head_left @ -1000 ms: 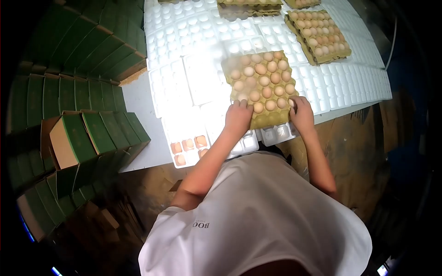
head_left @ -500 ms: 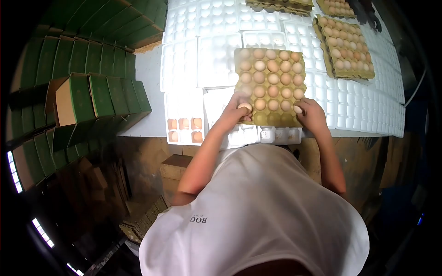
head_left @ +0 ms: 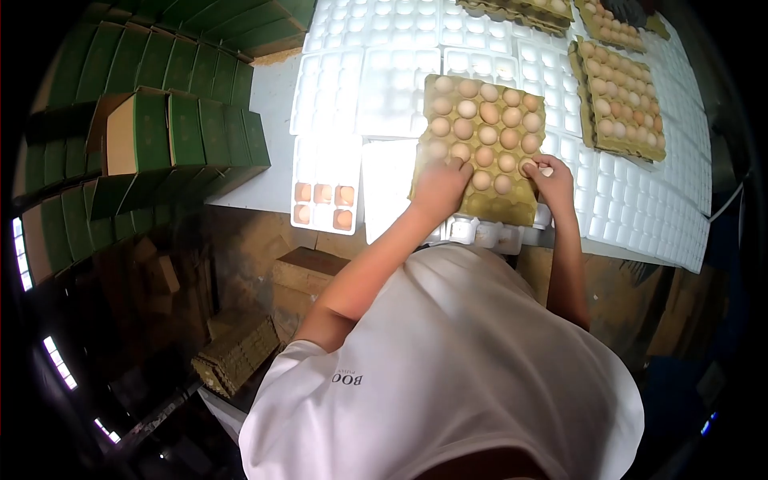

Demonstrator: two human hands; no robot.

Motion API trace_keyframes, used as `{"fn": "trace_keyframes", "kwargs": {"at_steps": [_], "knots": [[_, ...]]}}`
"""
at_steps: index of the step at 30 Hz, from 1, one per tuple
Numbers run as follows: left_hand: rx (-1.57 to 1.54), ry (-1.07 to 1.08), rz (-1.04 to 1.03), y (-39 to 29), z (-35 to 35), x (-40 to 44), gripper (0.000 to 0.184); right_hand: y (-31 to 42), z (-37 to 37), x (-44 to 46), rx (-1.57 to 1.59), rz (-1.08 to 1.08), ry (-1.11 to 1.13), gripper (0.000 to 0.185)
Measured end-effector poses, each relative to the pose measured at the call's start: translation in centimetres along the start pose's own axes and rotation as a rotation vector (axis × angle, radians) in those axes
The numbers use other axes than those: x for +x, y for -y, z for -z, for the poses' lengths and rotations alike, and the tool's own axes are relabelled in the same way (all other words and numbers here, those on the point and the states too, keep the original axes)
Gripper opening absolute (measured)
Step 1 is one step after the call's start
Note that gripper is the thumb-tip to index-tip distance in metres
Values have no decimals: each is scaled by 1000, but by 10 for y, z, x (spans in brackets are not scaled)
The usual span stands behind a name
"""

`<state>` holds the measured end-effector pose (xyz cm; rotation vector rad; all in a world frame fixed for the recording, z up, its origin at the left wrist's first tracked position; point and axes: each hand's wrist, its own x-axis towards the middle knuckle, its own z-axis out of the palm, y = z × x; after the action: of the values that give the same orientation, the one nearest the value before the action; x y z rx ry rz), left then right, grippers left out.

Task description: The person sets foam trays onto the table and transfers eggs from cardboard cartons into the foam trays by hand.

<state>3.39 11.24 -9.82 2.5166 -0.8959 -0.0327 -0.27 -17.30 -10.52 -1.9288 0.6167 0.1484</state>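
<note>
The egg tray [head_left: 500, 206] lies a little right of the centre of the frame, on the white cartons which cover the worktop [head_left: 274, 96], and most of its cups are filled. The main change is at its near edge: half a second ago, an egg sat at the right end of the nearest filled row, between the right fingers, and now the cup there looks bare. The right hand [head_left: 554, 182] has gone one row farther up; its fingers are bent and close together, touching the end egg [head_left: 528, 166] of the next row, while another pale egg [head_left: 546, 171] seems to be kept inside the same hand. The left hand [head_left: 442, 190] has also moved, from the left edge to over the tray, with its back toward the camera. Its fingers are curled near the egg [head_left: 460, 152] of that row, but how far they are open, and whether they have hold of anything, I cannot tell. In the open carton [head_left: 324, 166] at left of the centre, five eggs show, the same number as before, and one cup stays without an egg. For the work, I judge, this means the eggs are being gathered row by row, and none has newly reached that carton.
</note>
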Motion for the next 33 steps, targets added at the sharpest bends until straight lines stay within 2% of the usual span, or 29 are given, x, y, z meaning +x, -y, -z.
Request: {"fn": "trace_keyframes", "kwargs": {"at_steps": [2, 3, 6, 12, 13, 16, 18, 19, 20, 21, 22, 23, 24, 25, 26, 27, 29, 31, 33], "knots": [[39, 5, -13, 2, -4, -4, 17, 14, -12, -7, -478, 378, -135, 36], [54, 13, -4, 0, 0, -4, 15, 15, -14, -5, -542, 357, -83, 44], [111, 54, -7, 4, -3, -3, 10, 20, -15, -1, -652, 297, -8, 38], [23, 171, -91, 27, -20, 10, 17, 33, -11, -1, -780, 294, 12, 38], [9, 140, -81, 29, -8, 8, 15, 16, -4, 8, -722, 369, 14, 40], [-209, 11, 45, 32, 28, -9, 13, 11, 6, 2, -579, 300, -45, 44], [-378, -234, 117, 39, 55, -38, 11, -6, 12, -3, -409, 333, -161, 41], [-459, -356, 159, 44, 65, -55, 12, -3, 9, -12, -151, 155, -158, 39], [-393, -449, 208, 53, 64, -74, 12, 2, 6, -21, 106, -23, -156, 38], [-234, -362, 365, 60, 77, -95, 16, -6, 1, -25, 341, -61, -110, 42], [-242, -286, 552, 65, 97, -116, 19, 6, -11, -32, 507, -89, -12, 44], [-177, -287, 579, 86, 94, -146, 21, 30, -29, -47, 672, -118, 84, 46], [-147, -415, 603, 92, 112, -164, 23, 47, -49, -61, 837, -147, 176, 49], [-123, -346, 780, 98, 121, -183, 24, 50, -70, -65, 831, -154, 268, 50], [-71, -292, 856, 112, 119, -202, 24, 67, -95, -71, 818, -148, 371, 49], [-40, -251, 904, 122, 118, -215, 23, 77, -120, -72, 781, -152, 499, 45], [-19, -209, 944, 139, 110, -228, 22, 105, -174, -70, 478, -203, 564, 36], [-38, -201, 926, 153, 100, -234, 21, 125, -226, -64, 204, -96, 572, 35], [-40, -141, 920, 162, 96, -229, 21, 142, -271, -56, -72, 169, 564, 38]]}}
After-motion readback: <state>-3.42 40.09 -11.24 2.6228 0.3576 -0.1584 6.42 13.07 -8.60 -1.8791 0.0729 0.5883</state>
